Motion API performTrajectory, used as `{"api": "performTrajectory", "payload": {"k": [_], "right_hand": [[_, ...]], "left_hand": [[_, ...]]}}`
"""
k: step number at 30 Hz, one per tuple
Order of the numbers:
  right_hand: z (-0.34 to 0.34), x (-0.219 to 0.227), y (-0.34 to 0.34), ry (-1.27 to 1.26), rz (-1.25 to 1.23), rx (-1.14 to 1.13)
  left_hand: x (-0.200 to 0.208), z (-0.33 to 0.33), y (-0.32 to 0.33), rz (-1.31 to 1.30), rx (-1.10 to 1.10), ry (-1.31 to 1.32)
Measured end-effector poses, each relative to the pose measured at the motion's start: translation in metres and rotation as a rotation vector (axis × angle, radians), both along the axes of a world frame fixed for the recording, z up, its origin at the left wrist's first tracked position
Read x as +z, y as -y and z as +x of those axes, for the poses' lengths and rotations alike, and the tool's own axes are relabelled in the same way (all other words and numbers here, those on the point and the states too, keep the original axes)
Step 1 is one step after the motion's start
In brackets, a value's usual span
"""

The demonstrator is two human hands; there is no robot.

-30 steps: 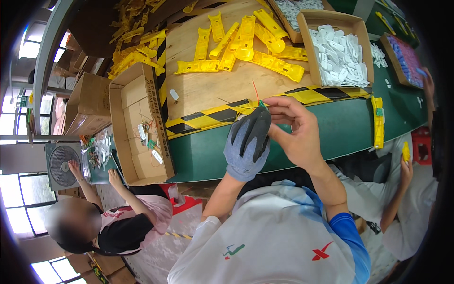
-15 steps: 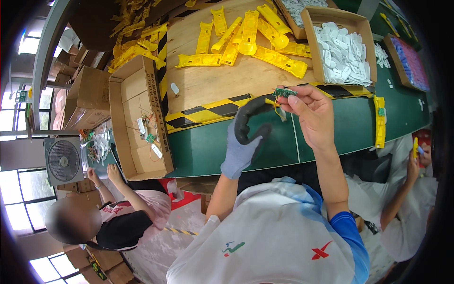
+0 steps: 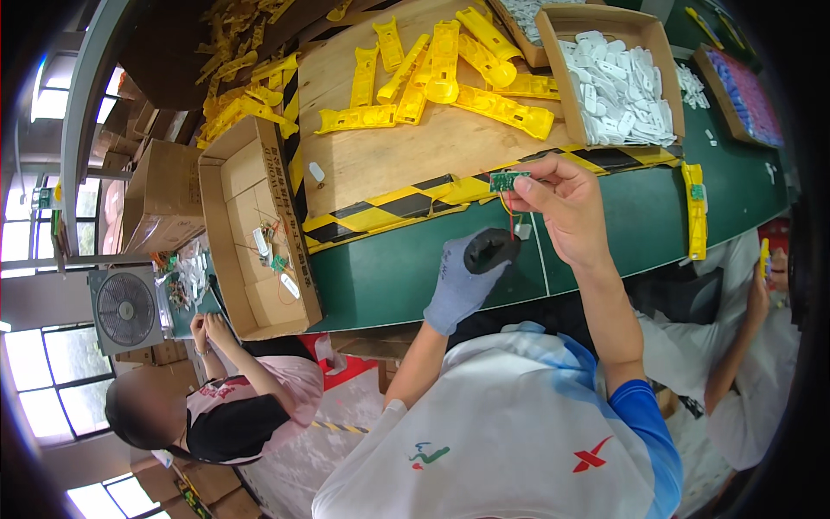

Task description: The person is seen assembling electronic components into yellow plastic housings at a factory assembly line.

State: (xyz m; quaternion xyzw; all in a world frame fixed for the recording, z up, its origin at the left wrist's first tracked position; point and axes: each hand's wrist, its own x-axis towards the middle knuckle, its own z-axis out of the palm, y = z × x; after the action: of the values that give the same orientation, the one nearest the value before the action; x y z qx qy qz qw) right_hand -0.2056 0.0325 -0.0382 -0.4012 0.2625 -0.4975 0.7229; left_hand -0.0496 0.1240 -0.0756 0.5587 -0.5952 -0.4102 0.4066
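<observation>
My bare right hand (image 3: 562, 203) pinches a small green circuit board (image 3: 504, 182) between thumb and fingers, above the near edge of the striped border. Thin red and yellow wires hang down from the board, and a small white connector (image 3: 522, 231) dangles among them. Below it, my left hand (image 3: 467, 281) wears a grey glove with dark fingertips. Its fingers are curled closed, and the straight red wire (image 3: 511, 223) runs down to their tips. The fingertips themselves are partly hidden.
Yellow plastic housings (image 3: 443, 65) lie on the wooden board (image 3: 346, 173). An open carton (image 3: 251, 307) with a few wired parts stands left; a box of white plastic pieces (image 3: 673, 86) stands right. A yellow housing (image 3: 694, 212) lies on the green table. Co-workers sit at both sides.
My left hand has dropped below the board, its fingers curling from a wide arch into a closed grip. The circuit board has turned flatter toward me and shifted slightly left.
</observation>
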Motion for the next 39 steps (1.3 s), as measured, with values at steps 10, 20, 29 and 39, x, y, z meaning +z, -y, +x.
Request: {"api": "performTrajectory", "payload": {"k": [10, 20, 29, 39], "right_hand": [[0.004, -0.006, -0.007, -0.134, -0.21, -0.132], [0.008, -0.011, -0.013, -0.169, -0.407, -0.296], [0.015, -0.009, -0.015, 0.047, -0.144, -0.265], [0.011, -0.009, -0.014, 0.011, -0.108, -0.205]], "left_hand": [[0.033, 0.008, 0.004, -0.217, 0.397, -0.307], [0.047, -0.011, 0.016, 0.018, 0.364, -0.374], [0.035, -0.016, 0.011, 0.118, 0.245, -1.166], [0.03, -0.016, 0.013, -0.076, 0.405, -0.473]]}}
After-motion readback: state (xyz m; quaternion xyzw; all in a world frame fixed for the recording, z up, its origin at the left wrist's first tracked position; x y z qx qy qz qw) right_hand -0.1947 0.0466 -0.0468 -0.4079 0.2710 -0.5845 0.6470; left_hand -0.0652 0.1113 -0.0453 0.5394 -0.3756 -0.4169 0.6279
